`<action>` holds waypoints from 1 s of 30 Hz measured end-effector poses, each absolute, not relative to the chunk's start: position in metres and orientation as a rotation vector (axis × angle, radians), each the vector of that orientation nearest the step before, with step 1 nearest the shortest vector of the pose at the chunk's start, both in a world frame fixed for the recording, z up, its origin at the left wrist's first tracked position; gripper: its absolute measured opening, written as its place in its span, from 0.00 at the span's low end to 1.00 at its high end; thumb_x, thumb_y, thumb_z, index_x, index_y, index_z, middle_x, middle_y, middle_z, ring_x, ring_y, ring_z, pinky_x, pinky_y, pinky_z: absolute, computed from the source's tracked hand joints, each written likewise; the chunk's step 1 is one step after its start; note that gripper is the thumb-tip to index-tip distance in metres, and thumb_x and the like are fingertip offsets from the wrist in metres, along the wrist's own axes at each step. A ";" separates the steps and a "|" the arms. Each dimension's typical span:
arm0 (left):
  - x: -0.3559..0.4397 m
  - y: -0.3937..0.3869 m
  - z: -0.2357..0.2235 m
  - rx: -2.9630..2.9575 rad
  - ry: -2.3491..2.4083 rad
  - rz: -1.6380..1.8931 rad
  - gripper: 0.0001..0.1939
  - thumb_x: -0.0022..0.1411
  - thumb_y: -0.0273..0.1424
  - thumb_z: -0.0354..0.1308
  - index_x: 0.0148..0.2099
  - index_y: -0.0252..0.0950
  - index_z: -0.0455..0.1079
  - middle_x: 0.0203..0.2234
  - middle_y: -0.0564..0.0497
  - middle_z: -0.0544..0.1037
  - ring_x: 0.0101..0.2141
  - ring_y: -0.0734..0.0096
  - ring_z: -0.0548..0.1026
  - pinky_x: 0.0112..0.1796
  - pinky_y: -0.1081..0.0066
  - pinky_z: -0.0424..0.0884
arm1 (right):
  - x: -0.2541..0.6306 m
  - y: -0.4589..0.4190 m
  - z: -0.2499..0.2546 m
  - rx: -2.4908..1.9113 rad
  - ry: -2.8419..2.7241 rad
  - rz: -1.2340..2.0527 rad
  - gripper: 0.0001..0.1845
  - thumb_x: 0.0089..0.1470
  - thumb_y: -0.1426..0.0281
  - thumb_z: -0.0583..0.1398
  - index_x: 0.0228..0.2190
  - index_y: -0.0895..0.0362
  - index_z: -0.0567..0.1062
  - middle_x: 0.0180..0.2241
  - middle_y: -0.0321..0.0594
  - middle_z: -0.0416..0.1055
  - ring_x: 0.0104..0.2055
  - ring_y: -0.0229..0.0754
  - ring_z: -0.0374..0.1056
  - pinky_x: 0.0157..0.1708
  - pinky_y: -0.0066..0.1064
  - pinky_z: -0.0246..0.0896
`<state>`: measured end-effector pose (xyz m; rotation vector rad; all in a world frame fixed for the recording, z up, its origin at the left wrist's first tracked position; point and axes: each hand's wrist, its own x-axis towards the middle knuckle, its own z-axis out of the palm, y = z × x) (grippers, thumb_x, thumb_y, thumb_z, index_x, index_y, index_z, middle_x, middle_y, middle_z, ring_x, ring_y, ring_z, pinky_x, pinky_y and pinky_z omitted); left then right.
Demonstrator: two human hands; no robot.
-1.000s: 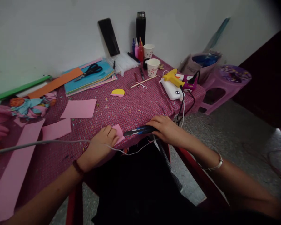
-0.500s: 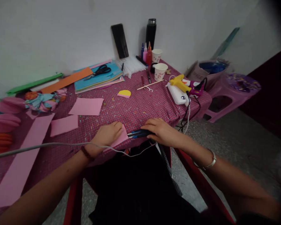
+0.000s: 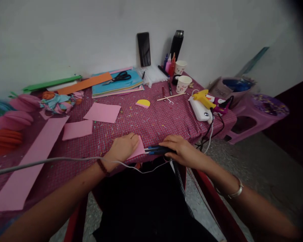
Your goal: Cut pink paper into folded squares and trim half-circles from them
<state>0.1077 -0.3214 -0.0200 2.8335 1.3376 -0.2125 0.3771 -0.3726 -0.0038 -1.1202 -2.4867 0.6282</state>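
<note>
Pink paper (image 3: 139,148), gripped by the left hand (image 3: 123,147) just below the frame's centre, meets the tip of a blue-and-black tool (image 3: 156,150) clasped in the right hand (image 3: 183,150).

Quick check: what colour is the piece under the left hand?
The piece is plain pink, seen best in the head view.

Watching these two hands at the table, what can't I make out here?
In the head view:
- Pink piece: partly hidden by the left hand.
- Blue-and-black tool: its grip end is covered by the right hand.
- Orange folded piece: cut off by the left edge.
- Print on the front paper cup: too small and blurred to read.
</note>
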 end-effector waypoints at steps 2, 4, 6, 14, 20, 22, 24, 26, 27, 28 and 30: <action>0.108 -0.322 -0.018 2.826 1.333 -0.182 0.13 0.71 0.31 0.42 0.43 0.34 0.68 0.34 0.46 0.74 0.35 0.64 0.75 0.30 0.70 0.67 | 0.374 -0.372 -0.002 -1.112 -2.489 0.634 0.20 0.57 0.74 0.61 0.52 0.56 0.71 0.44 0.46 0.71 0.47 0.47 0.66 0.48 0.42 0.62; 0.108 -0.323 -0.016 2.818 1.323 -0.151 0.13 0.71 0.31 0.43 0.42 0.35 0.68 0.34 0.47 0.75 0.35 0.65 0.76 0.30 0.70 0.67 | 0.374 -0.375 -0.002 -1.121 -2.485 0.651 0.21 0.57 0.75 0.60 0.53 0.56 0.71 0.45 0.46 0.70 0.47 0.46 0.66 0.48 0.42 0.62; 0.108 -0.323 -0.014 2.807 1.329 -0.122 0.12 0.71 0.31 0.43 0.42 0.35 0.68 0.34 0.48 0.75 0.35 0.65 0.76 0.30 0.70 0.67 | 0.376 -0.379 -0.003 -1.131 -2.471 0.660 0.21 0.58 0.75 0.59 0.53 0.55 0.70 0.45 0.46 0.70 0.47 0.46 0.66 0.48 0.43 0.62; 0.104 -0.319 -0.014 2.774 1.321 -0.061 0.12 0.70 0.28 0.43 0.43 0.34 0.68 0.34 0.47 0.76 0.35 0.65 0.77 0.30 0.71 0.68 | 0.359 -0.380 -0.004 -1.164 -2.474 0.661 0.21 0.57 0.74 0.60 0.53 0.55 0.70 0.45 0.47 0.70 0.47 0.48 0.65 0.48 0.44 0.63; 0.103 -0.318 -0.016 2.711 1.362 0.008 0.17 0.73 0.33 0.40 0.41 0.34 0.69 0.32 0.47 0.76 0.34 0.65 0.78 0.33 0.70 0.70 | 0.364 -0.382 -0.008 -1.139 -2.479 0.684 0.22 0.58 0.74 0.59 0.54 0.55 0.69 0.47 0.47 0.69 0.49 0.48 0.65 0.49 0.45 0.63; 0.103 -0.318 -0.017 2.700 1.364 0.017 0.17 0.72 0.33 0.40 0.41 0.33 0.69 0.31 0.47 0.76 0.34 0.65 0.78 0.33 0.69 0.70 | 0.367 -0.383 -0.009 -1.140 -2.474 0.687 0.23 0.58 0.74 0.59 0.55 0.54 0.69 0.48 0.47 0.69 0.49 0.48 0.65 0.49 0.45 0.63; 0.102 -0.318 -0.018 2.693 1.365 0.035 0.17 0.72 0.33 0.41 0.42 0.33 0.69 0.31 0.46 0.76 0.34 0.64 0.78 0.34 0.69 0.70 | 0.364 -0.384 -0.009 -1.155 -2.463 0.681 0.22 0.58 0.74 0.59 0.55 0.54 0.69 0.47 0.47 0.69 0.49 0.49 0.65 0.48 0.46 0.63; 0.102 -0.318 -0.017 2.689 1.356 0.062 0.17 0.72 0.32 0.40 0.42 0.33 0.69 0.31 0.46 0.76 0.34 0.64 0.78 0.34 0.68 0.71 | 0.357 -0.384 -0.009 -1.163 -2.460 0.667 0.22 0.57 0.73 0.59 0.54 0.54 0.70 0.47 0.47 0.70 0.49 0.49 0.66 0.48 0.46 0.63; 0.101 -0.317 -0.016 2.686 1.348 0.075 0.17 0.72 0.32 0.40 0.41 0.33 0.69 0.31 0.46 0.77 0.34 0.65 0.78 0.34 0.68 0.71 | 0.353 -0.384 -0.009 -1.162 -2.463 0.661 0.22 0.57 0.73 0.60 0.54 0.54 0.70 0.47 0.47 0.70 0.49 0.50 0.66 0.49 0.46 0.63; 0.101 -0.316 -0.016 2.684 1.338 0.087 0.16 0.72 0.32 0.41 0.41 0.33 0.69 0.31 0.46 0.77 0.33 0.65 0.78 0.34 0.68 0.71 | 0.349 -0.384 -0.010 -1.160 -2.468 0.655 0.22 0.57 0.73 0.60 0.54 0.55 0.70 0.48 0.47 0.70 0.49 0.50 0.66 0.49 0.46 0.63; 0.100 -0.314 -0.015 2.680 1.320 0.110 0.16 0.72 0.32 0.42 0.40 0.33 0.70 0.31 0.47 0.77 0.33 0.66 0.78 0.35 0.68 0.71 | 0.345 -0.385 -0.011 -1.152 -2.477 0.642 0.22 0.57 0.73 0.60 0.54 0.55 0.70 0.48 0.47 0.70 0.49 0.50 0.66 0.49 0.46 0.63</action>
